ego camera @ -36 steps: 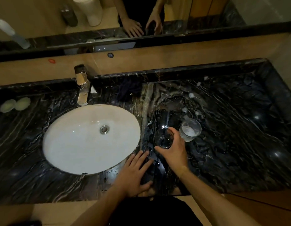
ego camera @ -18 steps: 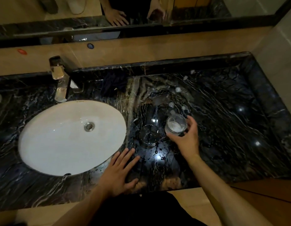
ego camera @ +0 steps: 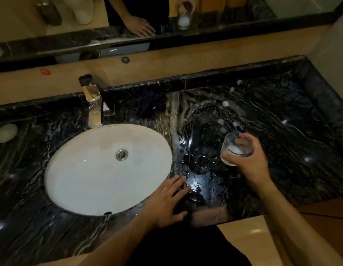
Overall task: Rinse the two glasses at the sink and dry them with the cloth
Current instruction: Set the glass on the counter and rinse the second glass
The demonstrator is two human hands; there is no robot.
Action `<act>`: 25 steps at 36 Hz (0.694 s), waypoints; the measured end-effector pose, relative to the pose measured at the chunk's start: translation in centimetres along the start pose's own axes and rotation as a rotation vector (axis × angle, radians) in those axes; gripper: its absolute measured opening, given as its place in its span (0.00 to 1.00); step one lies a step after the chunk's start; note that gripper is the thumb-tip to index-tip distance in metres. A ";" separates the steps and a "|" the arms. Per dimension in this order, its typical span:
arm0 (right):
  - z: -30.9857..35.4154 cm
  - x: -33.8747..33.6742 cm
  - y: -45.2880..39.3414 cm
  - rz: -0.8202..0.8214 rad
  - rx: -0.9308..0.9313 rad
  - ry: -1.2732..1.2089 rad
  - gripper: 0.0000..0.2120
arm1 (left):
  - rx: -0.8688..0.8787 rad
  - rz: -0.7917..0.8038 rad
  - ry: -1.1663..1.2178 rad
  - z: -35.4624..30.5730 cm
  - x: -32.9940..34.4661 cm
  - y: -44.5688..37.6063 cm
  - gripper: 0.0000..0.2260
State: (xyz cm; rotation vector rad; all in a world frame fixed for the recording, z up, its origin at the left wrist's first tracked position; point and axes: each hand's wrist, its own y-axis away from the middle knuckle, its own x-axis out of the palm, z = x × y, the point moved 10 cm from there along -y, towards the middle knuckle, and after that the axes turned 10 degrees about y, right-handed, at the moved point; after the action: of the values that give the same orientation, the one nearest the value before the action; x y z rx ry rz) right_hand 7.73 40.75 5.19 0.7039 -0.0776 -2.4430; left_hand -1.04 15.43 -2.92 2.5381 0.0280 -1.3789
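My right hand [ego camera: 252, 162] grips a clear glass with white foam inside [ego camera: 231, 147], lifted a little above the black marble counter [ego camera: 282, 150] and tilted. A second, empty clear glass [ego camera: 202, 163] stands on the wet counter just left of it, right of the white oval sink [ego camera: 86, 169]. My left hand [ego camera: 166, 200] rests flat on the counter at the sink's front right rim, fingers spread. A dark cloth [ego camera: 150, 103] lies crumpled at the back of the counter, right of the chrome faucet [ego camera: 93, 104].
White foam blobs [ego camera: 225, 103] dot the counter behind the glasses. A pale soap-like lump [ego camera: 4, 132] lies at the far left. A mirror [ego camera: 166, 16] runs along the back above a tan ledge. A wall [ego camera: 337, 54] closes the right side.
My right hand let go of the empty glass, moved right, took the foamy glass and lifted it off the counter. My left hand stayed flat by the sink.
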 end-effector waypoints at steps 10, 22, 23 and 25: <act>8.5 2.2 4.7 -0.150 -0.065 0.137 0.35 | 0.264 0.183 -0.046 2.4 -1.9 1.1 0.35; 13.5 9.3 5.7 -0.086 -0.116 -0.004 0.36 | 0.120 -0.096 0.222 6.8 -9.3 1.9 0.30; 13.8 10.5 5.6 -0.057 -0.123 0.003 0.36 | 0.119 -0.130 0.213 7.6 -10.2 2.3 0.30; 14.6 13.8 5.3 0.006 -0.140 0.008 0.35 | 0.125 -0.204 0.176 9.7 -12.5 3.5 0.29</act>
State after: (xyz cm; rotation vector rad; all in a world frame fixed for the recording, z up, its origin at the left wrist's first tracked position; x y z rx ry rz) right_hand -6.32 27.21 12.32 0.6502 0.0934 -2.4129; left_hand -15.46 11.12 3.07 2.8216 0.2464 -1.2562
